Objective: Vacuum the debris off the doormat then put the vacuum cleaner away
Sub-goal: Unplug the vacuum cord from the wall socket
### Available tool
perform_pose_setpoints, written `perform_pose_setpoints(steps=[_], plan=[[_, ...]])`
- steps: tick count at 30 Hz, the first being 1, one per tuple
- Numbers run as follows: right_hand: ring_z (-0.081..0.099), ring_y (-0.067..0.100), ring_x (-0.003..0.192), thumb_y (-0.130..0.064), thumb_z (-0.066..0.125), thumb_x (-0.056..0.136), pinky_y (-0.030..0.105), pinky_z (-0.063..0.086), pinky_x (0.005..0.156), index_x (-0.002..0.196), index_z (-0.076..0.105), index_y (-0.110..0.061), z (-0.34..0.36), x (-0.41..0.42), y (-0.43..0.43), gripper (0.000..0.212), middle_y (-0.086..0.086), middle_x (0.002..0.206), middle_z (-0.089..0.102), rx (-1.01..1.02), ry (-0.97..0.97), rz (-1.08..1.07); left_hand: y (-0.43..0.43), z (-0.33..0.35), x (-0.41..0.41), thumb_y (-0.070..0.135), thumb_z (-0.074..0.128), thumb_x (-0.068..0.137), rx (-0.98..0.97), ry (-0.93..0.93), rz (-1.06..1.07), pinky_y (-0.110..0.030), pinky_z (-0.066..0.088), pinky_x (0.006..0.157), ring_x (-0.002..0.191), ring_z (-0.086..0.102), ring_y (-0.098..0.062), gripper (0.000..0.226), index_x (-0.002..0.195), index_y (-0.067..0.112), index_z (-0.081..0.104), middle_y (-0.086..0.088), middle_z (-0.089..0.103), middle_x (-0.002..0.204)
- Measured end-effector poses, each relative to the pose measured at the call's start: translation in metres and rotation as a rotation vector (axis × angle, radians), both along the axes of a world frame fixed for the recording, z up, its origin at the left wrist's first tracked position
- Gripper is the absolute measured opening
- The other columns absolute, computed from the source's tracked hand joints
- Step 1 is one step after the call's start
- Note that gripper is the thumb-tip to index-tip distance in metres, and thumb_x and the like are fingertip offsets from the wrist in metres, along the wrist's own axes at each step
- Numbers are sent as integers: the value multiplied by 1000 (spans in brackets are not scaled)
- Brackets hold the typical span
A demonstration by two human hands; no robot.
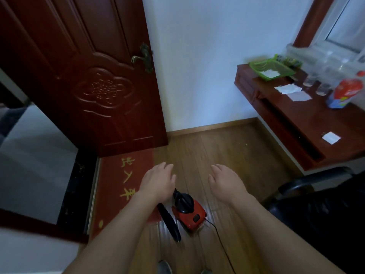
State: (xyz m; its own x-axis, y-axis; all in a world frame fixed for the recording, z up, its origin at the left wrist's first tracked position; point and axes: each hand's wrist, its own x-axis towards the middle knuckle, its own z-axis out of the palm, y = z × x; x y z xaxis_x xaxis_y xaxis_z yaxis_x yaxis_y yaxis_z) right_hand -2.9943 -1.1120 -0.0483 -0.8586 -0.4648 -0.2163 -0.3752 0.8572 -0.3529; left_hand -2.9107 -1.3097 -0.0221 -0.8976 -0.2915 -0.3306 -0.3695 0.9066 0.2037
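Note:
A small red and black handheld vacuum cleaner (188, 211) lies on the wooden floor beside the right edge of a red doormat (111, 184) with yellow characters. Its black nozzle points toward me and a black cord (219, 238) trails from its rear. My left hand (158, 180) hovers above the mat's right edge and the vacuum, fingers straight, holding nothing. My right hand (225, 181) hovers over bare floor to the right, fingers relaxed, also holding nothing. My left forearm hides part of the mat.
A dark red door (88, 76) stands open behind the mat. A red-brown desk (296, 119) at right carries a green tray (270, 70), papers, glasses and a bottle. A black chair (316, 204) sits at lower right. A black threshold (79, 186) borders the mat's left.

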Motion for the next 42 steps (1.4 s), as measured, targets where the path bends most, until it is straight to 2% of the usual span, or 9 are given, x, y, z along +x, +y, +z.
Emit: perform_pose_setpoints(steps=[4,8,12,16,22,28,35,39,42], plan=[[57,21,112,-30,37,104,38,45,101,116,62,-13,9,2,8,33,1,114,61,3,21,22,4,6,4,39,33,109,-24,11,-12,-41,24,124,150,31,-24,53,158,20,33,-4,34,163],[58,23,105,-30,36,103,37,43,91,100,60,-14,17,4,12,28,2,104,61,17,54,-12,4,12,4,38,31,109,-29,35,-35,-42,24,123,148,34,-23,50,155,20,38,-4,40,159],[57,22,119,-33,37,104,40,43,105,124,64,-12,26,11,14,39,5,125,64,18,81,-50,0,15,-1,37,30,109,-21,61,-96,-40,26,120,145,37,-24,48,152,19,42,-4,44,155],[55,19,125,-33,39,105,36,42,108,135,59,-15,35,24,15,40,4,135,61,17,103,-172,-13,13,-8,37,32,108,12,92,-163,-42,28,120,146,37,-23,49,154,20,39,-3,43,157],[57,24,121,-35,38,105,40,45,105,127,62,-12,45,60,9,40,7,131,61,3,46,-381,-40,16,-1,37,33,108,56,75,-260,-46,29,121,144,40,-24,51,156,21,38,-3,43,158],[50,21,133,-36,37,106,38,39,113,142,54,-14,52,115,-7,45,4,145,55,-5,82,-534,-51,21,17,37,34,108,64,111,-405,-44,31,121,144,41,-23,49,154,21,40,-3,45,156],[58,18,118,-37,39,105,38,47,104,129,63,-18,49,181,15,38,1,130,63,8,75,-729,-24,12,29,40,34,108,74,87,-625,-48,28,123,148,35,-24,51,156,22,37,-5,40,160],[58,17,116,-37,38,106,37,47,104,129,63,-18,52,219,41,39,-2,127,64,36,109,-810,9,14,41,42,32,108,66,124,-754,-49,29,122,147,37,-24,52,156,21,37,-6,40,160],[59,17,109,-36,38,106,37,49,100,122,64,-18,55,248,67,36,-2,118,64,31,107,-865,43,17,56,44,33,108,64,146,-832,-48,29,122,148,37,-24,52,155,23,38,-5,41,159]])
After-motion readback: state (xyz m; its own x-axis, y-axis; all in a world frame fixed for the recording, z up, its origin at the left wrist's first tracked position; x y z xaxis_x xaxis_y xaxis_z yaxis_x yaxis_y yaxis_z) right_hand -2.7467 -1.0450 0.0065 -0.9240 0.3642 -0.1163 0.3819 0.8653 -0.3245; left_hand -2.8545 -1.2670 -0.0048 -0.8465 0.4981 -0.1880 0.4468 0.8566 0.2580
